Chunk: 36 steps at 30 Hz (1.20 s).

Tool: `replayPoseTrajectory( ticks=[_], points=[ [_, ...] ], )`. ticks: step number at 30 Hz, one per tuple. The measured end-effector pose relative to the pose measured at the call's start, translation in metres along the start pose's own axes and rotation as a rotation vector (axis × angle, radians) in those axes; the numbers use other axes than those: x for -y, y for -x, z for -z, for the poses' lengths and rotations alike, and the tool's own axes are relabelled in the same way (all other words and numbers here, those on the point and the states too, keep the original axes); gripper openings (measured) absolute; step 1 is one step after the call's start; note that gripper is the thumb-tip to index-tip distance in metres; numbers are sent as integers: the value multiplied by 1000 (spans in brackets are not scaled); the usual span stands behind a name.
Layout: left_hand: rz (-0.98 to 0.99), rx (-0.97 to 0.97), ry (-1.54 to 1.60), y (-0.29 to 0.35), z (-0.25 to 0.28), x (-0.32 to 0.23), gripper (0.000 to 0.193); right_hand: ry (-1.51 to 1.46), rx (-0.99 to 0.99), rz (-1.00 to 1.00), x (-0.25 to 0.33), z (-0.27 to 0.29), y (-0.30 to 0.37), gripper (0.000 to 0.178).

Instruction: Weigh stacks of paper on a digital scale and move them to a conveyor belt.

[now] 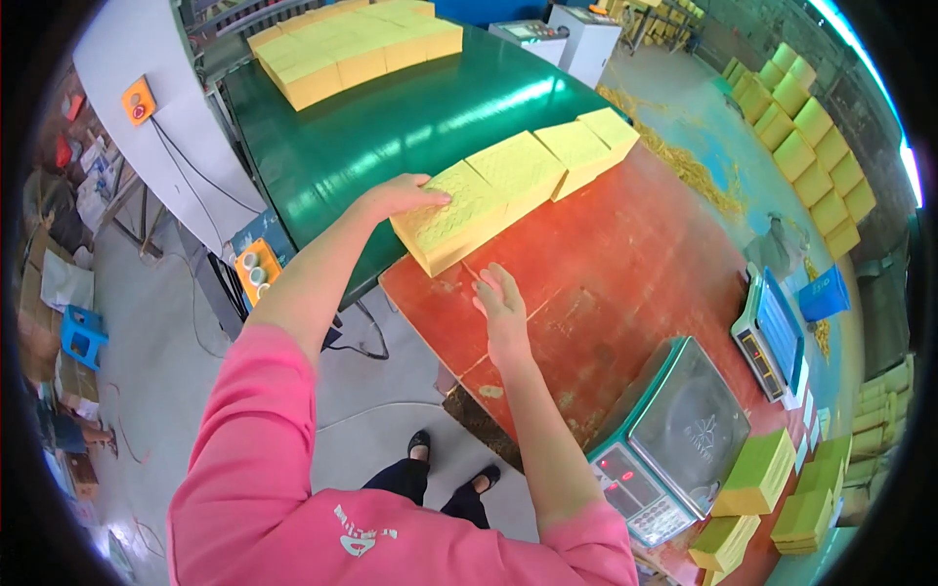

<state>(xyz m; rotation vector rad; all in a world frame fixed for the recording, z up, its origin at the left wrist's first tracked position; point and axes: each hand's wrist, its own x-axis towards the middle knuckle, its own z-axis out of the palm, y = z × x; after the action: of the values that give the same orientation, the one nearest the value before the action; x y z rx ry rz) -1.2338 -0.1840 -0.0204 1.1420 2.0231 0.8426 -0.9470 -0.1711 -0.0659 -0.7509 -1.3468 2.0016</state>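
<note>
A row of thick yellow paper stacks (516, 168) runs along the seam between the green conveyor belt (362, 137) and the red table (625, 264). My left hand (405, 193) rests on the far-left corner of its nearest stack (452, 217), with extended fingers touching the textured top and edge. Over the red tabletop, just in front of that same stack, my right hand (500, 298) is raised with its fingers apart and nothing in them. A small gap separates it from the paper.
More yellow stacks (362, 59) lie across the far belt. A digital scale (674, 430) stands at the table's right, a second scale (767, 337) beyond it. A blue bucket (824, 293) and piled yellow blocks (806, 146) are right. An orange button box (258, 271) is left.
</note>
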Motion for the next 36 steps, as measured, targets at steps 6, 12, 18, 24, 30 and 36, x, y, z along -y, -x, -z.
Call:
replayPoseTrajectory(
  ticks=[6,12,18,24,30,36],
  points=[
    [-112,157,-167,67,-65,-23,63,0,-155,-130,-22,7,78,42],
    [-174,238,86,196,-144,-61,70,-572,-261,-508,-81,64,217,38],
    [-122,225,253,242,-186,-61,62,-677,-120,-297,-15,71,254,50],
    [307,698,1195,236,-211,-136,63,300,-156,371,119,112,313,68],
    [-291,532,1269,215,-329,-269,46,523,-567,699,177,184,332,61],
    [-110,560,1201,197,-405,-296,32,1114,-735,597,222,236,321,53]
  ],
)
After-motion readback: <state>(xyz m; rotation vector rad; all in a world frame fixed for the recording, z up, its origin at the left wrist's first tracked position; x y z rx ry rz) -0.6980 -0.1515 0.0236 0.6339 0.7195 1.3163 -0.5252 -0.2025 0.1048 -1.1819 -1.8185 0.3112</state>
